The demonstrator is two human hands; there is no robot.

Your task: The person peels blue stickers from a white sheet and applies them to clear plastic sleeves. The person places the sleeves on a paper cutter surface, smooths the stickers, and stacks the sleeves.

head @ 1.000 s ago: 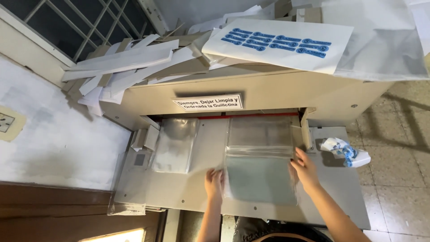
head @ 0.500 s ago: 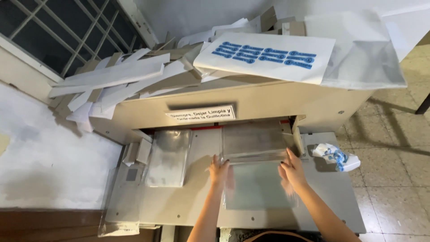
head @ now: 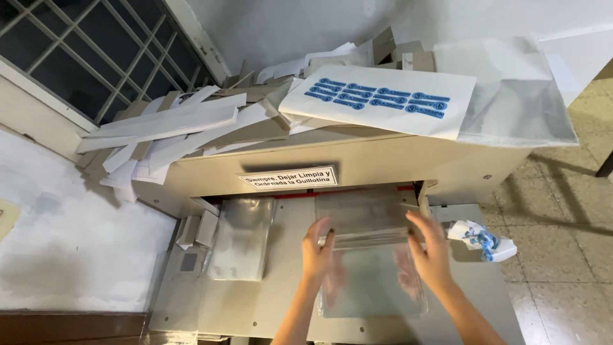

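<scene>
- The stack of clear plastic sheets (head: 370, 268) lies on the cutter bed (head: 255, 300), its far edge under the cutter's red line.
- The left hand (head: 317, 250) presses the stack's left edge, fingers spread flat.
- The right hand (head: 431, 250) rests on its right edge, open.
- A second clear stack (head: 241, 237) lies left of it.

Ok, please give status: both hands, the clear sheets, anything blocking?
Left hand and right hand open, flat against stack of clear sheets on cutter table. Second clear stack lies apart at left. Nothing blocking.
</scene>
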